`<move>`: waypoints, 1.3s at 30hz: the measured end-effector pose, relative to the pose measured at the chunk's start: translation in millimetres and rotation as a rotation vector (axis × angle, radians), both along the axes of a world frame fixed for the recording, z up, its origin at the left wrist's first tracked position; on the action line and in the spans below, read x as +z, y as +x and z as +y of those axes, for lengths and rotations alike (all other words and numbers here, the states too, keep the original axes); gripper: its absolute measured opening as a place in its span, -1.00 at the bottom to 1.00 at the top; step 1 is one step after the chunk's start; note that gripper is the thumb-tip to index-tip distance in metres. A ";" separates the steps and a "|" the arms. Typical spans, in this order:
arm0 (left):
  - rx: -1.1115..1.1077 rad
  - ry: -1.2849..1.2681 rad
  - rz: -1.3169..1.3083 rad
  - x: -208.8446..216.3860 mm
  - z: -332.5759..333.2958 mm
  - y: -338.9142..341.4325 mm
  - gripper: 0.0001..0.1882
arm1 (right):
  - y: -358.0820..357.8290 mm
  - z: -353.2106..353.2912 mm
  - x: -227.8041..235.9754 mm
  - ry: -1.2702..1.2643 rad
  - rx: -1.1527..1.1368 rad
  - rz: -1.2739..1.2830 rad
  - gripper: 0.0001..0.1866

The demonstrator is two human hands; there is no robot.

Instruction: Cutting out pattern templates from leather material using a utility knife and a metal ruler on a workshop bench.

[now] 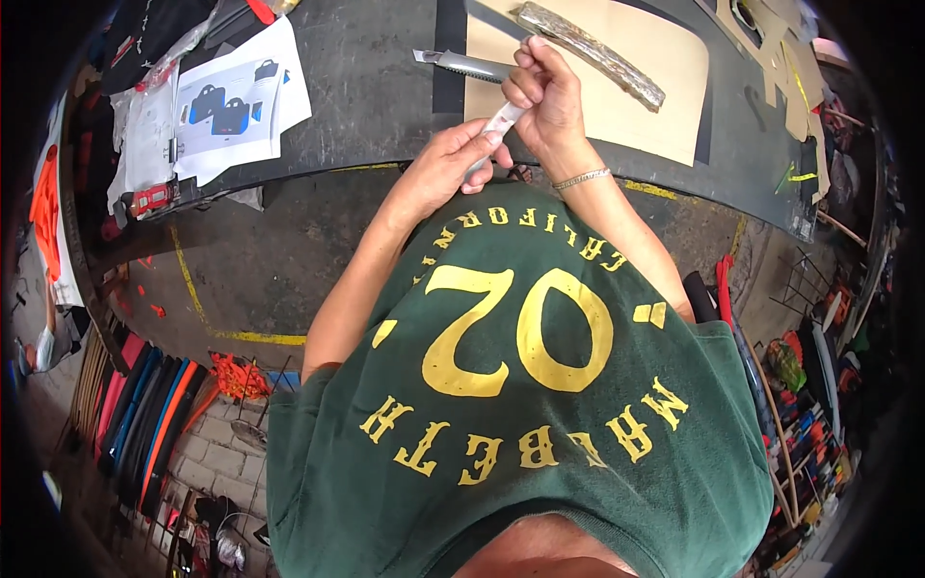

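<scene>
A narrow whitish strip point(503, 119) slants between my two hands, just off the table's near edge. My left hand point(451, 162) is closed around its lower end, thumb lying along it. The fingers of my right hand point(547, 91) are curled in and pinch its upper end. What the strip is made of is unclear. Beyond my right hand lies a utility knife point(474, 66) with a grey handle, its blade to the left. A long bar wrapped in shiny brownish tape point(593, 56) rests on a tan sheet point(665, 67). A flat grey strip point(496, 17) ends close to my right fingers.
The dark table point(356, 87) curves across the top. Printed papers point(231, 111) with bag pictures lie at its left, beside a red-and-black tool point(149, 199). Cardboard pieces point(771, 48) are at the right. Rolls of coloured material point(145, 414) stand at lower left.
</scene>
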State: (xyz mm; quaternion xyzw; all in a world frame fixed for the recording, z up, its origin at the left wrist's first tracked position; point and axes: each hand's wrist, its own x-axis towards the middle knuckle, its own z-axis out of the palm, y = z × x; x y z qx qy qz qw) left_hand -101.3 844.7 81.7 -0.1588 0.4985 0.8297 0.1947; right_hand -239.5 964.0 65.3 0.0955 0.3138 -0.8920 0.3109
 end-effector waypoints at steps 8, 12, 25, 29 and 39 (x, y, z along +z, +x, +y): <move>0.075 -0.055 0.040 0.3 -3.3 3.5 -0.69 | 23.2 -17.7 12.3 0.128 0.138 0.055 -0.81; -0.037 -0.474 0.028 -14.5 -52.2 8.8 -0.59 | -7.1 -10.9 8.7 0.177 -0.042 0.086 -0.85; -0.287 -1.375 0.710 2.4 -98.9 -113.3 -0.66 | 6.7 80.7 -23.2 0.347 -0.294 -0.173 -0.79; -0.389 -1.373 0.770 -36.6 -38.5 -129.5 -0.62 | -2.0 128.8 -21.1 0.305 -0.520 -0.188 -0.85; -0.511 -1.455 0.744 -22.5 -60.1 -135.6 -0.59 | -93.2 331.3 -38.1 0.552 -0.917 -0.191 -0.84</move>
